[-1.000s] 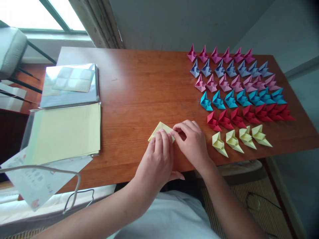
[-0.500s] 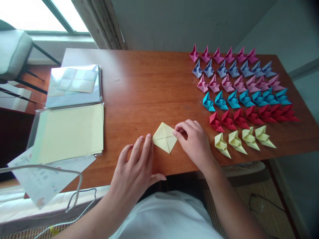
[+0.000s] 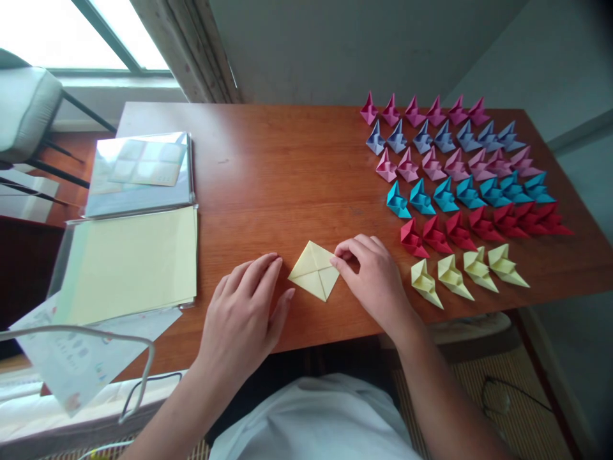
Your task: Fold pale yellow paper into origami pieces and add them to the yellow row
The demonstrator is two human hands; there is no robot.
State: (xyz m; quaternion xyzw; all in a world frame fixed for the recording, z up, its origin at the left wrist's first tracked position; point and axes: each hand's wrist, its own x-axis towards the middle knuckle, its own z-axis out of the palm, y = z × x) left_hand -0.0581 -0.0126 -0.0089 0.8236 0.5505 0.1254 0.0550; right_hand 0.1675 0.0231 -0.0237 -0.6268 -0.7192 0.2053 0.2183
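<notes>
Left hand (image 3: 241, 305), half-open and empty, has shifted left of yellow paper (image 3: 313, 271) whose corner the right hand (image 3: 372, 273) pinches.

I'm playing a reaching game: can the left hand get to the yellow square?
Probably yes: the left hand is beside the yellow square, nothing shows between them, and the right hand only pinches its right corner.

The worktop (image 3: 268, 166) is of brown wood, smooth and slightly glossy. The folded yellow square (image 3: 306, 271) is of matt paper, the red figures (image 3: 458, 230) also. The packet (image 3: 138, 200) looks like clear, shiny plastic; the curtain (image 3: 191, 51) is cloth.
</notes>
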